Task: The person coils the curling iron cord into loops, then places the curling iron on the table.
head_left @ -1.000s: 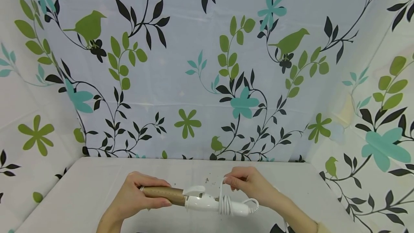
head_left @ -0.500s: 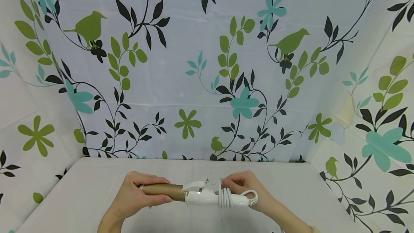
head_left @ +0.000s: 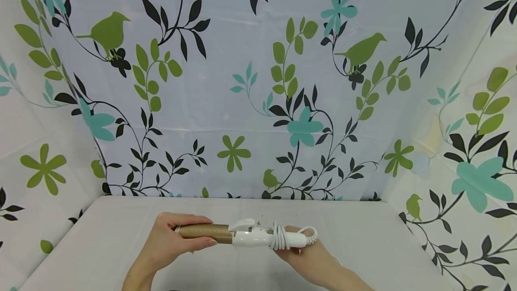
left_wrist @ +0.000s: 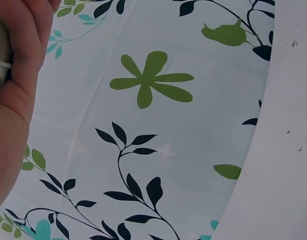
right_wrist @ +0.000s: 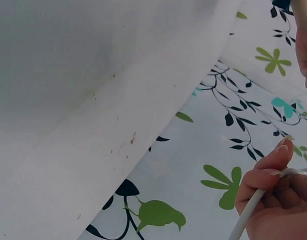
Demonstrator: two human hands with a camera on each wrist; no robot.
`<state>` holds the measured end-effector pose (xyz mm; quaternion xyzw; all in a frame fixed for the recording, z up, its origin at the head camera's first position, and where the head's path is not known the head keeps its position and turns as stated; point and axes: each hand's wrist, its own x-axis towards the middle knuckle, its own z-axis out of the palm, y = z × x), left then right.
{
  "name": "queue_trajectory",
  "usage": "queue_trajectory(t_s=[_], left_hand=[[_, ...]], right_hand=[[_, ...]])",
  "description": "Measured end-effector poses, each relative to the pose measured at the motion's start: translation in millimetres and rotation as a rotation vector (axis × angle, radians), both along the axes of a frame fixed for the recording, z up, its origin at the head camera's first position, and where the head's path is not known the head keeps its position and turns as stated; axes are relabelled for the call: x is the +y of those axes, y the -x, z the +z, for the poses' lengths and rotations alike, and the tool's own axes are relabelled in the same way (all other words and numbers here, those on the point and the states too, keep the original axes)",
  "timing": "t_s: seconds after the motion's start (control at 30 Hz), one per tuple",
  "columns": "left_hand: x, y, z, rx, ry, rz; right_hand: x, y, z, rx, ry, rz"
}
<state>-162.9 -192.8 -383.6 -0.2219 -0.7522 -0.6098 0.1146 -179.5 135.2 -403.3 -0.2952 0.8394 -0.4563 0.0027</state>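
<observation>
A curling iron [head_left: 252,238] with a gold barrel and white handle is held level over the table in the head view. My left hand [head_left: 165,241] grips the barrel's end, thumb along the near side and fingers on the far side. White power cord [head_left: 279,237] is wrapped in several turns around the handle. Partly hidden behind the handle is my right hand [head_left: 308,262]. In the right wrist view its thumb and fingers pinch the loose cord [right_wrist: 248,212]. The left wrist view catches only part of my left hand [left_wrist: 23,65] at its edge.
The white table [head_left: 194,273] lies beneath both hands, with small dark specks [right_wrist: 132,139] scattered on it. A curtain [head_left: 250,102] printed with leaves, birds and flowers hangs behind the table and along both sides.
My right hand has moved from the far side of the handle down to behind and below it, carrying the cord around. The iron has risen slightly; my left hand keeps its grip.
</observation>
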Motion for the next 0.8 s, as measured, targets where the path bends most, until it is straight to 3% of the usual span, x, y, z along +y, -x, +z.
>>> queue_trajectory(t_s=[0.2,0.33,0.47,0.6,0.8], left_hand=[[-2.2,-0.9,0.7,-0.020,0.018,0.017],[-0.8,-0.8,1.4,-0.030,0.016,0.025],[2.2,-0.6,3.1,-0.060,0.010,0.054],[3.1,-0.1,3.2,-0.094,0.001,0.061],[-3.4,1.6,-0.7,-0.058,-0.007,0.008]], right_hand=[[8.3,1.7,3.9,-0.073,0.050,0.175],[9.5,2.3,4.3,-0.121,0.094,0.233],[3.0,0.8,1.9,-0.227,0.216,0.281],[-4.1,-2.2,1.4,-0.322,0.299,0.258],[-10.4,-9.6,6.9,-0.282,0.194,0.139]])
